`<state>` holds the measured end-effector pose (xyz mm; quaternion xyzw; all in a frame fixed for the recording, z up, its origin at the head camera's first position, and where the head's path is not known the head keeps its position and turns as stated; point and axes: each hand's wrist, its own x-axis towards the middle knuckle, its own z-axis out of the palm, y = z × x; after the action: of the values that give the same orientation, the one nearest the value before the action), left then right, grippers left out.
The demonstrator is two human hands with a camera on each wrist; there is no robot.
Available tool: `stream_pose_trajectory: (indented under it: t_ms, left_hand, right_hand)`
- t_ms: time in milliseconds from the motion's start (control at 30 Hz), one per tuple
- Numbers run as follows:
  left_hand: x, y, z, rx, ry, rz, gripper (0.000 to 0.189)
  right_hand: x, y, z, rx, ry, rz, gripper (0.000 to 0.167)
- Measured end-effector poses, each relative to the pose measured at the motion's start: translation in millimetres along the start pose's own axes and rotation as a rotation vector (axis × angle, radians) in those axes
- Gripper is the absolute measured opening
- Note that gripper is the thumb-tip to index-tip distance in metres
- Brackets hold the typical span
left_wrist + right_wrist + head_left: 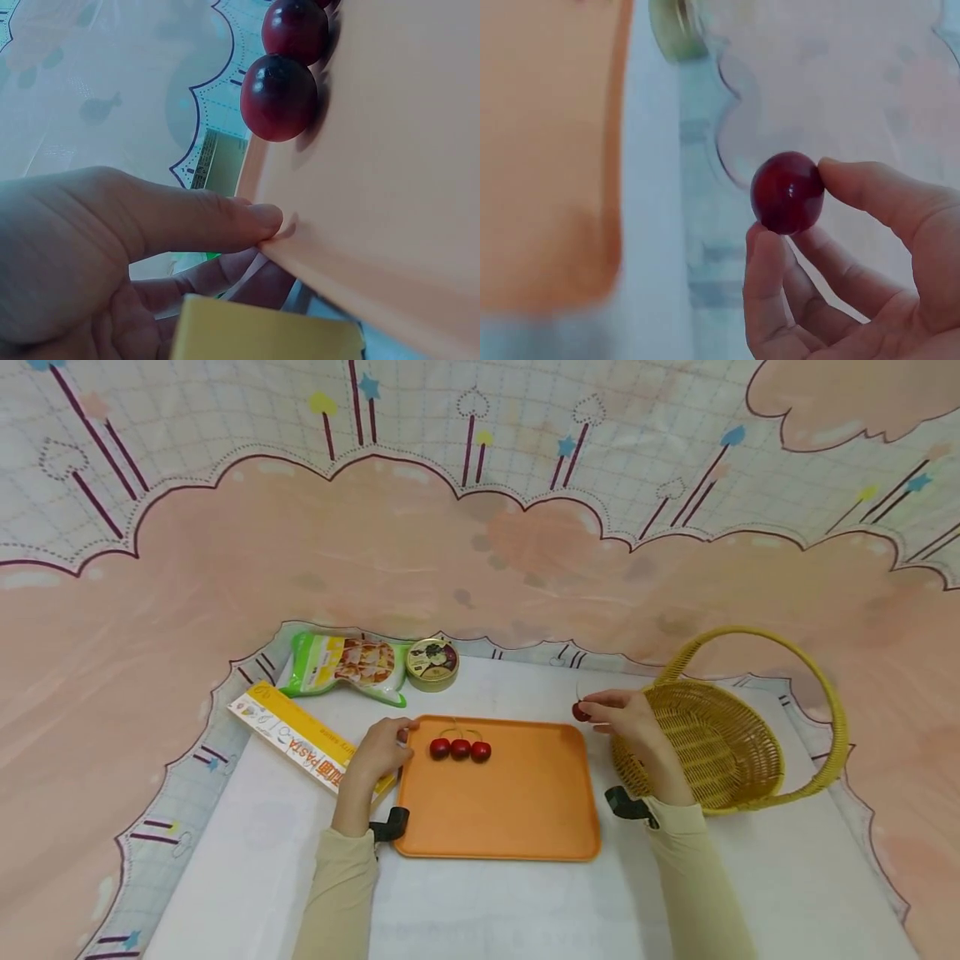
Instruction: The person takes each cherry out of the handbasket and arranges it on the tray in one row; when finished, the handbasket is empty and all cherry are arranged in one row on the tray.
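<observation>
My right hand (636, 722) pinches a dark red cherry (787, 193) between thumb and fingertips. In the head view it is raised between the tray and the basket, the cherry's thin stem pointing up. An orange tray (510, 814) lies in the middle of the table, with three cherries (461, 749) in a row near its far left corner. At that corner my left hand (377, 750) grips the rim; the left wrist view shows the thumb (247, 220) on top and the other fingers underneath. A yellow wicker basket (720, 693) with a tall handle stands beside my right hand.
Left of the tray lies a yellow and white pasta box (292, 735), partly under my left forearm. Behind it are a green and white food packet (348, 664) and a round tin (432, 665). A patterned cloth (450, 552) hangs behind the table.
</observation>
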<state>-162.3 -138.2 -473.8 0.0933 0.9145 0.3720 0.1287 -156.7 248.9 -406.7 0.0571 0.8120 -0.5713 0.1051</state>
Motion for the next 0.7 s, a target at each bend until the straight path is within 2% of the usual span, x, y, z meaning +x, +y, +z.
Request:
stream_pose_trajectory:
  t_ms: [200, 333, 467, 700]
  left_hand:
    - [-2.1, -1.6, -0.1, -0.015, -0.003, -0.020, 0.043]
    - [-2.6, -1.0, -0.6, -0.021, 0.001, -0.038, 0.043]
    - [-2.3, 1.1, -0.1, -0.024, -0.006, -0.037, 0.043]
    - [-1.9, 0.6, 0.0, -0.022, -0.006, -0.022, 0.044]
  right_hand:
    - [13.5, 5, 56, -0.027, -0.009, 0.021, 0.032]
    - [17.9, 11, 85, -0.053, -0.029, 0.048, 0.030]
    - [18.6, 20, 102, -0.012, -0.044, 0.087, 0.028]
    - [17.2, 30, 114, 0.028, -0.062, 0.133, 0.026]
